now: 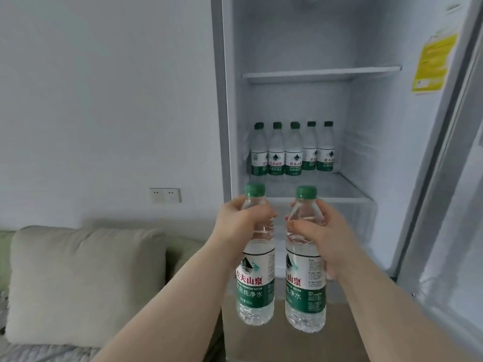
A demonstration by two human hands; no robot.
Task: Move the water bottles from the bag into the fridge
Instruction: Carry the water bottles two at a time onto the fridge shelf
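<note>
Lift both bottles forward onto the shelf (339,190) and set them upright on its bare near part, short of the row of five (294,152) at the far end. Lower one base first so they don't clash. Your left grip (243,218) is curled round the shoulder of the left bottle (254,283), your right grip (313,231) round the right bottle (305,296). Both bottles hang upright, just apart, in front of the open fridge (379,126).

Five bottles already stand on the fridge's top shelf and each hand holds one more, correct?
No: the head view shows the five bottles on the lower shelf, not the top one. The left hand and right hand each hold one more.
</note>
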